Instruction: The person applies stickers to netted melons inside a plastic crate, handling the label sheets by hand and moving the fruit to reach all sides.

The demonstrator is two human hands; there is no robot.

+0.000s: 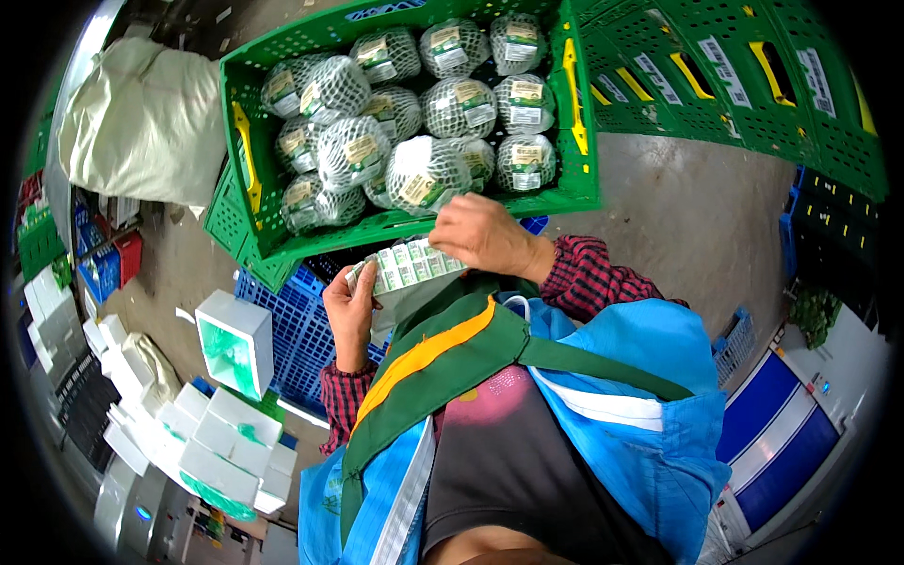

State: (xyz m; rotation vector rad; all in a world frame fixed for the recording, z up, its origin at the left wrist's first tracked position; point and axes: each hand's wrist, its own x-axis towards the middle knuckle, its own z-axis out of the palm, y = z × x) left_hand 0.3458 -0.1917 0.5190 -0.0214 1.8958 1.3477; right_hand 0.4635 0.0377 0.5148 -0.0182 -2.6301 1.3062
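My left hand grips the left end of a sheet of small green-and-white labels held in front of my chest. My right hand rests on the sheet's right end, fingers pinching at a label. Just beyond my hands stands a green plastic crate filled with several round green fruits wrapped in white foam netting, each bearing a label.
Blue crates lie stacked under the green one. More green crates stand at the upper right. White foam boxes cluster at the lower left, and a pale sack lies at the upper left on the concrete floor.
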